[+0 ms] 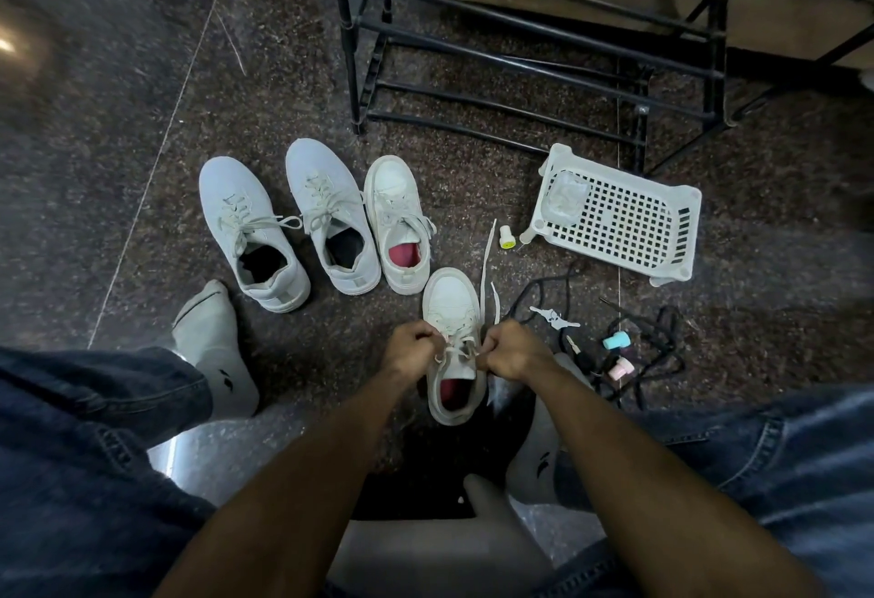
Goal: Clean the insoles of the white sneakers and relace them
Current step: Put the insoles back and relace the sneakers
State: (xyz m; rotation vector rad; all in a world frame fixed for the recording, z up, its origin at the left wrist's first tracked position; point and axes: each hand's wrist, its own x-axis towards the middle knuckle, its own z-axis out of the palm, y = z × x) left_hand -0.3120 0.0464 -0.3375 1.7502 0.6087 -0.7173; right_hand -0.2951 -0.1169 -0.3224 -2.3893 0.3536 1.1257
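Relacing white leather sneaker (451,309) with red insole, on dark speckled floor (118,134).

Toe pointing away, long axis straight ahead; left hand (410,348) and right hand (508,351) flanking it equally near, each curled, pinching white lace (486,261). Beyond right: white perforated plastic basket (624,224), overturned, contents unclear.

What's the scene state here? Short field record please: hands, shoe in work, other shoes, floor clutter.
left hand: left hand pinches white lace at eyelets
right hand: right hand grips the same lace
shoe in work: white low-top sneaker with red insole, on dark stone floor, partly laced
mate: second white sneaker with red insole, laced
other shoes: pair of pale grey knit sneakers, laced
clutter: white perforated plastic basket, overturned; black laces; small coloured caps
rack: black metal shoe rack
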